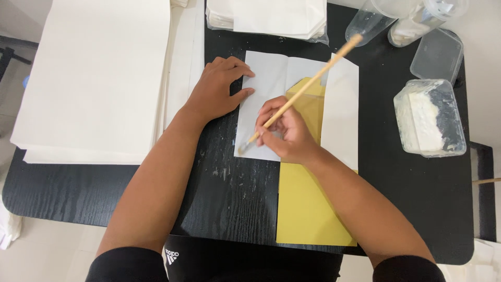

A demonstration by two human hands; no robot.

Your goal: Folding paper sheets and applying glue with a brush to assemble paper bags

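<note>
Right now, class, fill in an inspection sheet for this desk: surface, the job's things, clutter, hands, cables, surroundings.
Surface: black wood-grain table, scuffed with pale marks near the paper.
Job's things: white folded paper lying over a yellow sheet; wooden brush, bristles at the paper's lower left edge.
Clutter: tub of white paste, loose clear lid, clear cups, folded white paper pile, large white sheet stack.
Hands: left hand pressed flat on the paper; right hand gripping the brush.
Cables: nothing seen.
Surroundings: pale floor.
</note>
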